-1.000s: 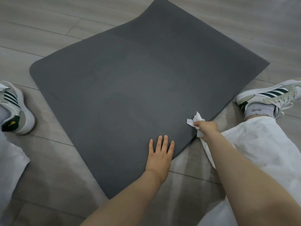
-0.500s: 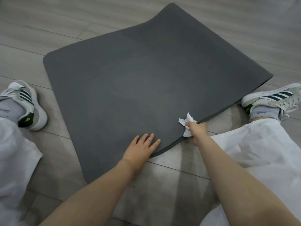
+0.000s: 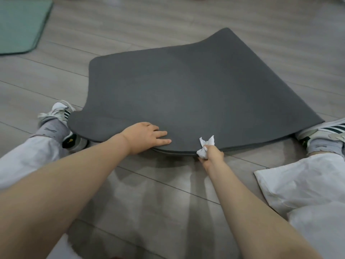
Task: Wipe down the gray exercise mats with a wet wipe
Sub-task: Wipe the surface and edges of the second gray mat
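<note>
Gray mat [image 3: 196, 94], matte foam, rounded corners, lies on plank floor [image 3: 168, 193], near edge lifted. Left hand [image 3: 144, 136] flat, fingers straight, pressing mat. Right hand [image 3: 211, 153] pinching crumpled white wipe [image 3: 204, 146] at mat edge.

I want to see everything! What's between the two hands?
In the head view, only the gray mat's near edge lies between the left hand and the right hand gripping the wet wipe.

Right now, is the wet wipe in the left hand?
No, the right hand grips the wet wipe; the left hand rests on the gray mat.
</note>
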